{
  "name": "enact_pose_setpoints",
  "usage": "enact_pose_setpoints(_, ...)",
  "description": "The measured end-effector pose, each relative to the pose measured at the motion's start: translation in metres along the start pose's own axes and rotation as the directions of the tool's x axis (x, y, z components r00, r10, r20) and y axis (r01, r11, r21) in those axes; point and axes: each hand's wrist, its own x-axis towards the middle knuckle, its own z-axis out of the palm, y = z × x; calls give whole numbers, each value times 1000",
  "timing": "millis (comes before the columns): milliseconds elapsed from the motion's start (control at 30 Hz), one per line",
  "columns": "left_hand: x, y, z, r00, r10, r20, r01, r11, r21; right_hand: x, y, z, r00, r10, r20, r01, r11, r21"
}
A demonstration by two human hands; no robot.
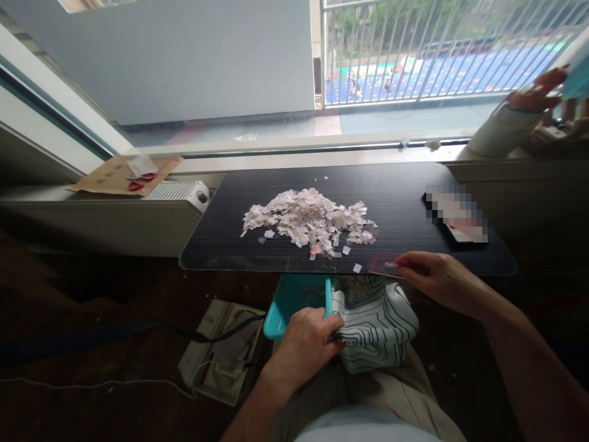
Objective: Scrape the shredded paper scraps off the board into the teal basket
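Near the front edge of the black table [216, 245], my right hand [437, 276] pinches a thin, clear half-round plastic piece with pink lines, which looks like a protractor [384, 264]. A heap of small cut paper pieces [304, 218], white and pinkish, lies in the middle of the tabletop. One loose square [357, 268] is close to the protractor. Below the edge, my left hand [313, 334] is closed on the rim of a turquoise bin [273, 319] and the side of a white bag with black wavy lines [380, 325]. Some paper bits show inside the bag.
A phone-like object [460, 215], partly blurred, lies at the table's right. Red-handled scissors [142, 181] rest on a brown envelope [105, 175] by the window. An open box [225, 356] and a cable [96, 385] are on the floor. Another person's hand [538, 92] appears at upper right.
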Motion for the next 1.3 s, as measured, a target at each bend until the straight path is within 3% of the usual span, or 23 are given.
enact_pose_setpoints(67,0,1,-1,1000,3,6,-3,1000,6,1,-4,2,999,-9,32,9,1000,22)
enact_pose_setpoints(233,-1,2,-2,1000,3,10,-3,1000,12,9,-13,9,998,-39,-50,41,999,31)
enact_pose_setpoints(367,-3,1,0,1000,7,-6,-7,1000,6,10,-14,8,996,-54,76,53,998,19)
enact_pose_setpoints(533,-3,0,2,1000,15,-5,-15,1000,18,28,-14,17,993,-6,-121,14,998,59)
enact_pose_setpoints(767,-3,2,1,1000,17,0,-17,1000,16,58,-17,32,985,-31,-172,38,999,39)
enact_pose_setpoints(967,-1,3,-2,1000,27,4,-27,1000,9,45,-12,25,994,-32,-105,36,999,33)
enact_pose_setpoints(1133,2,3,-2,999,44,14,-44,999,4,37,-11,20,991,-11,-134,18,999,49)
enact_pose_setpoints(1300,1,3,-2,999,41,0,-41,999,3,34,-11,15,998,-21,-55,21,1000,12)
